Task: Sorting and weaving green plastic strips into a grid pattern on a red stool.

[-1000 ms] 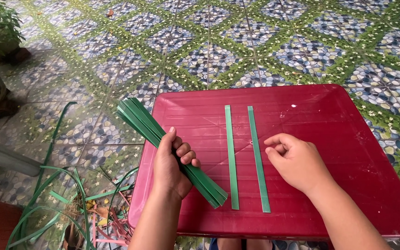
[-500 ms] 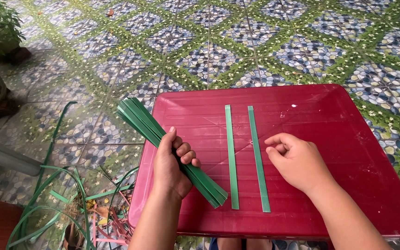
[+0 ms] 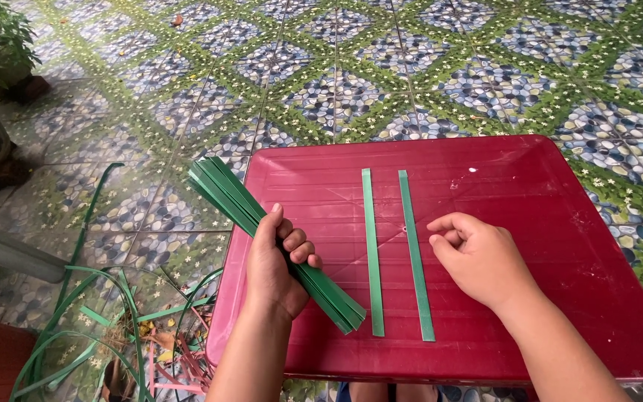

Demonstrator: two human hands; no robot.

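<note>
My left hand (image 3: 277, 264) grips a bundle of green strips (image 3: 228, 195) that slants from upper left to lower right over the left edge of a red tray (image 3: 530, 193). Two single green strips lie flat and nearly parallel on the tray: the left strip (image 3: 372, 246) and the right strip (image 3: 413, 246). My right hand (image 3: 481, 260) rests on the tray just right of the right strip, fingers curled loosely with the thumb and forefinger close to that strip, holding nothing.
The tray sits above a patterned green and blue tiled floor (image 3: 381, 82). Loose green strips and pink scraps (image 3: 120, 327) lie on the floor at lower left. A potted plant (image 3: 1, 45) stands at far left, with a grey pipe (image 3: 9, 253) below it.
</note>
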